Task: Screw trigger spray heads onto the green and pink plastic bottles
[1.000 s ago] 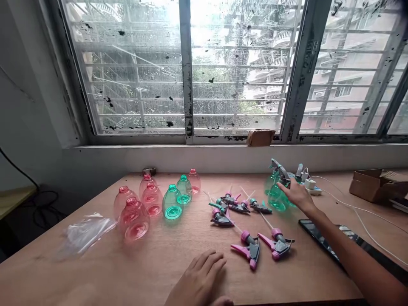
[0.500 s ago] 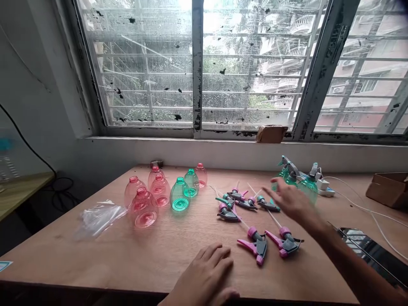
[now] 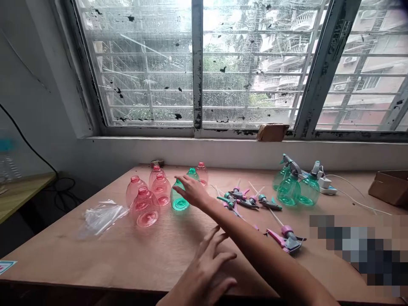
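One green bottle (image 3: 180, 204) stands partly behind right fingers (image 3: 184, 180).

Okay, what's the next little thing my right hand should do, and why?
Probably curl the right hand around the nearer green bottle. Its fingers already reach across that bottle's upper part, and no sprayer shows on it, whereas three green bottles farther right have spray heads.
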Tool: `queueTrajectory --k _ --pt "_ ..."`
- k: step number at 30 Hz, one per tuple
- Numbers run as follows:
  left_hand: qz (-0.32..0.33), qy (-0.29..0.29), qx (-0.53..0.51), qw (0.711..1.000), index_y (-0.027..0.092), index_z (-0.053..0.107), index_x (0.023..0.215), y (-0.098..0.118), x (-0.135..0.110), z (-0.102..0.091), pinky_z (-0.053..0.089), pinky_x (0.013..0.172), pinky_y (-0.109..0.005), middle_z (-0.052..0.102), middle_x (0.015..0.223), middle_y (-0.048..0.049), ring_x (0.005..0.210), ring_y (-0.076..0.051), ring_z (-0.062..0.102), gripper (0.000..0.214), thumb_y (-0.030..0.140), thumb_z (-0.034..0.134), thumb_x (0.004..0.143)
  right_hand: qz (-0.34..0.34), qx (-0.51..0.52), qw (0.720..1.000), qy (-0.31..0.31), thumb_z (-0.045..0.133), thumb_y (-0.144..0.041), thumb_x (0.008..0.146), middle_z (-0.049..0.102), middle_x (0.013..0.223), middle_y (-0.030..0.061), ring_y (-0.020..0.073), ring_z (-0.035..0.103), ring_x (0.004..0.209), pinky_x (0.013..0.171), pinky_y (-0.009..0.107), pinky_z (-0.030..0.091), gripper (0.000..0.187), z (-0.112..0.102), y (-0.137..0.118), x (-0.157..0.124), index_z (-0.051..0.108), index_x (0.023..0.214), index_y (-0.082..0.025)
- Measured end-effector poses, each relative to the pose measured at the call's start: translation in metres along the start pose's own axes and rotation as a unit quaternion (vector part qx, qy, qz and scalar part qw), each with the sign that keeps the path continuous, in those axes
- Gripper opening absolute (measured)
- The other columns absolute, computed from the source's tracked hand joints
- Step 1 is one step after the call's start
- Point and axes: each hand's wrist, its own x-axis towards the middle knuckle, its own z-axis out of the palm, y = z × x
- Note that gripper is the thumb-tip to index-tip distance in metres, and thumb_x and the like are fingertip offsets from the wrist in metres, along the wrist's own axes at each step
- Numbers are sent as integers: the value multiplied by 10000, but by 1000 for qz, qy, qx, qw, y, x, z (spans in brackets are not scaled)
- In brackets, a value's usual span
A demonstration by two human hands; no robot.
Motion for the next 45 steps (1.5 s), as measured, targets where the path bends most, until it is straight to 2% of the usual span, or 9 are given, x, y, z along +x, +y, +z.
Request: queueTrajectory --k 5,7,13,16,24,31,36,43,45 --pt "-136 291 -27 947 321 309 1505 -12 -3 15 234 1225 -661 256 1647 -114 1569 -340 129 545 240 530 1014 -20 -22 999 -27 582 -460 1018 711 1164 132 306 714 944 812 423 556 402 -26 -5 -40 643 1301 -182" --pt "-197 346 -63 915 299 196 1550 -15 0 18 226 1225 -663 238 1642 -139 1558 -352 172 692 311 596 985 -33 -23 998 -38 568 -474 1021 700 1181 143 320 710 964 812 413 555 450 -47 -6 -72 609 1368 -190" --pt "-209 178 -216 937 272 231 1508 -23 2 19 341 1187 -601 424 1558 -174 1449 -376 426 888 429 790 835 -33 81 993 -82 543 -461 1035 582 1477 126 312 601 1274 949 392 551 721 -103 -7 -173 177 1631 -283" --pt "-205 167 -220 939 281 228 1470 -19 0 22 351 1176 -596 487 1511 -182 1412 -376 478 921 394 835 787 14 109 991 -74 487 -373 1067 480 1582 69 244 511 1386 1077 361 482 639 -110 19 -196 183 1626 -318" --pt "-205 107 -198 952 295 317 1429 -7 2 10 441 1122 -528 539 1459 -143 1335 -348 552 777 389 808 833 52 -47 990 -121 505 -49 995 522 1524 177 321 482 1396 1130 523 414 489 -61 122 -152 526 1467 -179" --pt "-194 185 -205 941 344 443 1423 -3 7 1 351 1183 -525 521 1429 -72 1383 -341 469 705 351 808 820 88 -32 991 -99 689 -277 976 655 1302 94 305 629 1170 992 553 510 232 -48 124 -124 676 1187 -179" --pt "-238 224 -262 908 302 380 1374 -3 6 5 389 1134 -506 535 1381 -95 1323 -324 528 727 377 806 790 179 57 982 5 616 -331 1016 708 1085 68 238 704 910 807 434 588 216 -67 113 -133 642 1155 -168" --pt "-244 228 -285 899 283 454 1291 -5 4 4 413 1107 -495 588 1314 -88 1275 -325 570 645 413 826 780 291 245 913 147 293 -505 1081 717 893 45 200 697 589 462 291 544 351 -97 55 -225 423 1232 -216" --pt "-217 243 -261 909 289 526 1301 -5 2 1 366 1159 -490 545 1378 -80 1359 -337 492 622 422 834 777 353 432 810 178 606 -540 968 733 897 37 167 667 560 472 259 532 387 -97 47 -255 542 1150 -204"
